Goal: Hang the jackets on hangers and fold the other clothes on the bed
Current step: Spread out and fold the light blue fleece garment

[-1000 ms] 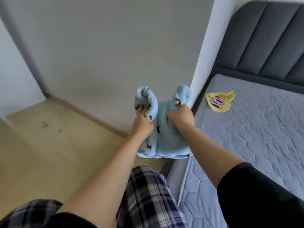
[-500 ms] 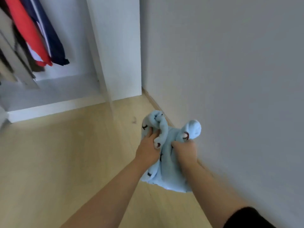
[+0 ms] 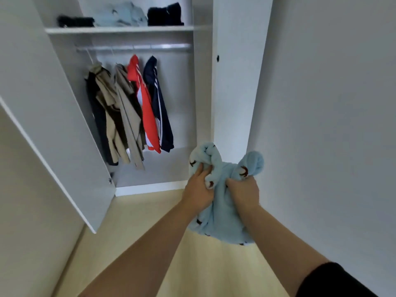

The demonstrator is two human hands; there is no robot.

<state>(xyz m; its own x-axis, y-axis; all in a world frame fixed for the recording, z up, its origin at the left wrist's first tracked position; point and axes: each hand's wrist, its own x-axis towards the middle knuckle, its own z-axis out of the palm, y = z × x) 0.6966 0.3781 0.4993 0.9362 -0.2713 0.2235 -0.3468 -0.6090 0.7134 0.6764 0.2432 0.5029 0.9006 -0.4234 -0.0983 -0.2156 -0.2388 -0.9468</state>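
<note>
A folded light-blue fleece garment (image 3: 220, 213) with small brown prints is held in front of me at chest height. My left hand (image 3: 198, 190) grips its left side and my right hand (image 3: 243, 192) grips its right side, fingers curled into the cloth. Ahead stands an open white wardrobe (image 3: 203, 86). Several jackets hang from its rail (image 3: 132, 48): a red one (image 3: 143, 103), a navy one (image 3: 159, 103) and beige and dark ones (image 3: 115, 116). The bed is out of view.
Folded clothes lie on the wardrobe's upper shelf (image 3: 120, 30): dark piles (image 3: 165, 15) and a light-blue piece (image 3: 122, 16). The open wardrobe door (image 3: 49, 125) juts out on the left. A white wall (image 3: 332, 125) runs along the right. Pale wooden floor (image 3: 137, 221) lies below.
My view has swung left from the bed, past the wall, to face the open wardrobe. Both hands keep the same grip on the blue garment.
</note>
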